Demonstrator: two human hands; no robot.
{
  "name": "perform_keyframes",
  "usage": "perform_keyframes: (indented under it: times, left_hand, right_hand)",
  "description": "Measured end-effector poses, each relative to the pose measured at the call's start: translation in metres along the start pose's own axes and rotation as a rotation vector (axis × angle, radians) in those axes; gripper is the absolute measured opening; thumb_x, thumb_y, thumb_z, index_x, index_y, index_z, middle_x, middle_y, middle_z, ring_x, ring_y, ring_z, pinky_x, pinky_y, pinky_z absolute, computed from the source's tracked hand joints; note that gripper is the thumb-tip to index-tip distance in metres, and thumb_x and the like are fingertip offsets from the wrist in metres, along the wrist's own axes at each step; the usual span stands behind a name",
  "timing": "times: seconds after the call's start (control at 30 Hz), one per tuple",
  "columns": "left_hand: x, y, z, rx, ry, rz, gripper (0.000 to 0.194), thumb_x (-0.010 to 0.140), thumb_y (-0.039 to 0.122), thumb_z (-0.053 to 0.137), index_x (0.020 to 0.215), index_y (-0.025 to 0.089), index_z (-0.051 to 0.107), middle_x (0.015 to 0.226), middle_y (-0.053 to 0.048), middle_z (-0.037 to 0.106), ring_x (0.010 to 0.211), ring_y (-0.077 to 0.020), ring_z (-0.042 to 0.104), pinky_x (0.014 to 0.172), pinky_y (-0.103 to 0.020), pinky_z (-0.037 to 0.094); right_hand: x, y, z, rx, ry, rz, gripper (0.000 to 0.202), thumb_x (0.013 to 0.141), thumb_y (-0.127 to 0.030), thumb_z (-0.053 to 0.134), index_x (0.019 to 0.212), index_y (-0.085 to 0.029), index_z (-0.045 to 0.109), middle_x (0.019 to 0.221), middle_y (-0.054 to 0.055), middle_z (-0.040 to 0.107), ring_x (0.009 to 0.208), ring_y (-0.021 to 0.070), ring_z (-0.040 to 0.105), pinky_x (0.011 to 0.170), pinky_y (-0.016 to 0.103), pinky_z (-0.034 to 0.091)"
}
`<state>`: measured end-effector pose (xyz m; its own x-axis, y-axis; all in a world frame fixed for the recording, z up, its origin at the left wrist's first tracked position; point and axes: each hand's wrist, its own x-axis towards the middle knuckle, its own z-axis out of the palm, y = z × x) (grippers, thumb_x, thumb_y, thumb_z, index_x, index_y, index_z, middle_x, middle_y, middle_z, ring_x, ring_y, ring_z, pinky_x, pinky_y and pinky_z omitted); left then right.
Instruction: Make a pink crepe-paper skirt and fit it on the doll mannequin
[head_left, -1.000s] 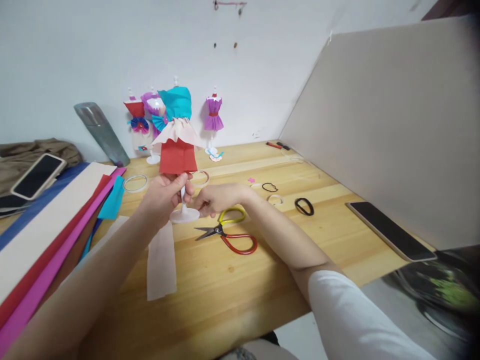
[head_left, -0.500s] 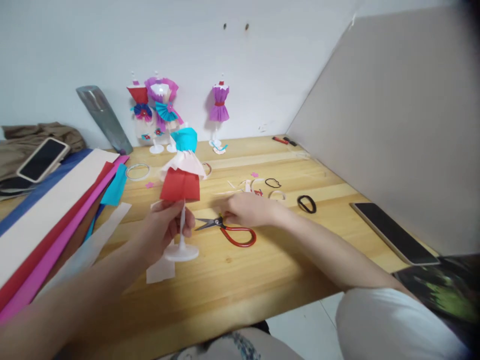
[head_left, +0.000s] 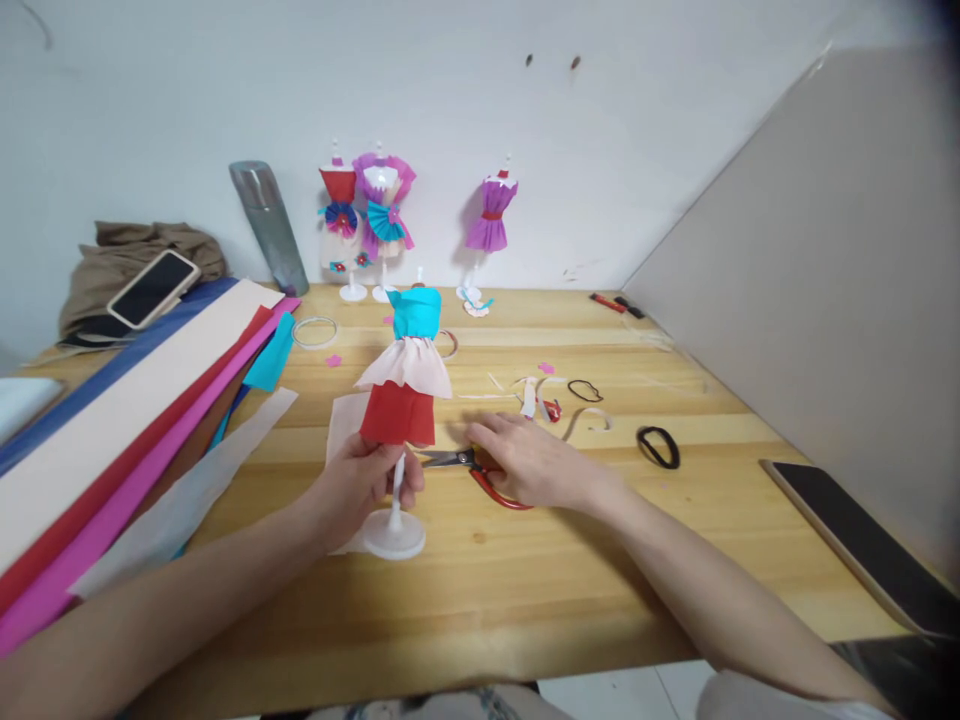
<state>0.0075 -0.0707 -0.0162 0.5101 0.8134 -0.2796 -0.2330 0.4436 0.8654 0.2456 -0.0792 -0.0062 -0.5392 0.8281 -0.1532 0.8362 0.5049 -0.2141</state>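
Note:
My left hand [head_left: 373, 485] is closed around the thin white post below the skirt of a small dress-form mannequin [head_left: 415, 320]. The mannequin is upright and wears a turquoise top, a pale pink ruffle and a red skirt [head_left: 399, 413]. Its round white base [head_left: 394, 536] shows below my fingers. My right hand [head_left: 529, 460] lies palm down over the scissors [head_left: 501, 492], fingers stretched to the left and slightly bent. It hides one red handle. The blades are slightly apart and point left toward the post. A pale sheet [head_left: 345, 425] lies behind my left hand.
Strips of coloured crepe paper [head_left: 161, 420] lie at left, near a phone [head_left: 154, 288] and a bottle [head_left: 268, 228]. Dressed mannequins [head_left: 491, 215] stand along the wall. Paper scraps [head_left: 529, 397], a black hair tie [head_left: 658, 447] and another phone [head_left: 855, 540] lie at right.
The view has shifted, so the things on the table appear farther right. My right hand has come back over the scissors' upper handle. My left hand still holds the mannequin.

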Motion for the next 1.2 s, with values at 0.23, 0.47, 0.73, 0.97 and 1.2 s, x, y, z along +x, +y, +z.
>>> perform_keyframes:
  times: [0.23,0.47,0.73,0.97,1.2]
  left_hand:
    - [0.005,-0.003,-0.011,-0.055,0.004,0.053,0.032,0.076,0.045,0.073,0.075,0.016,0.060,0.058,0.001,0.062,0.045,-0.0098,0.053,0.050,-0.024,0.041]
    - [0.006,-0.008,-0.014,-0.197,-0.150,0.035,0.030,0.081,0.043,0.070,0.089,0.015,0.063,0.052,0.002,0.059,0.041,-0.0104,0.049,0.048,-0.025,0.041]
    - [0.007,-0.006,-0.017,-0.311,-0.295,0.037,0.024,0.084,0.040,0.067,0.089,0.017,0.065,0.048,0.005,0.050,0.035,-0.0070,0.035,0.042,-0.023,0.036]
    - [0.007,0.003,-0.018,-0.307,-0.382,0.006,0.031,0.079,0.043,0.071,0.068,0.016,0.061,0.043,0.004,0.045,0.036,-0.0069,0.033,0.044,-0.023,0.034]
    - [0.009,0.000,-0.019,-0.153,-0.370,0.024,0.045,0.075,0.055,0.071,0.057,0.016,0.056,0.045,0.001,0.047,0.041,-0.0093,0.040,0.048,-0.026,0.037]
  right_hand:
    - [-0.025,0.024,-0.028,0.381,-0.012,0.039,0.026,0.074,-0.015,0.059,0.100,-0.018,0.060,0.092,0.006,0.061,0.075,0.0155,0.055,0.069,0.028,0.045]
    - [-0.019,0.033,-0.018,1.127,-0.021,-0.046,0.069,0.058,-0.038,0.088,0.120,-0.021,0.063,0.113,0.009,0.061,0.101,0.0185,0.059,0.082,0.028,0.046]
    - [0.003,0.005,-0.054,1.278,-0.249,-0.141,0.079,0.061,-0.079,0.069,0.111,-0.019,0.066,0.086,0.005,0.057,0.069,0.0139,0.048,0.070,0.030,0.044]
    - [0.020,-0.010,-0.074,1.090,-0.287,-0.389,0.078,0.074,-0.082,0.053,0.110,-0.014,0.064,0.105,0.013,0.059,0.084,0.0187,0.055,0.086,0.037,0.047]
    - [0.027,-0.009,-0.061,0.974,-0.360,-0.421,0.083,0.078,-0.082,0.047,0.116,-0.009,0.057,0.105,0.012,0.054,0.084,0.0164,0.049,0.081,0.034,0.046]
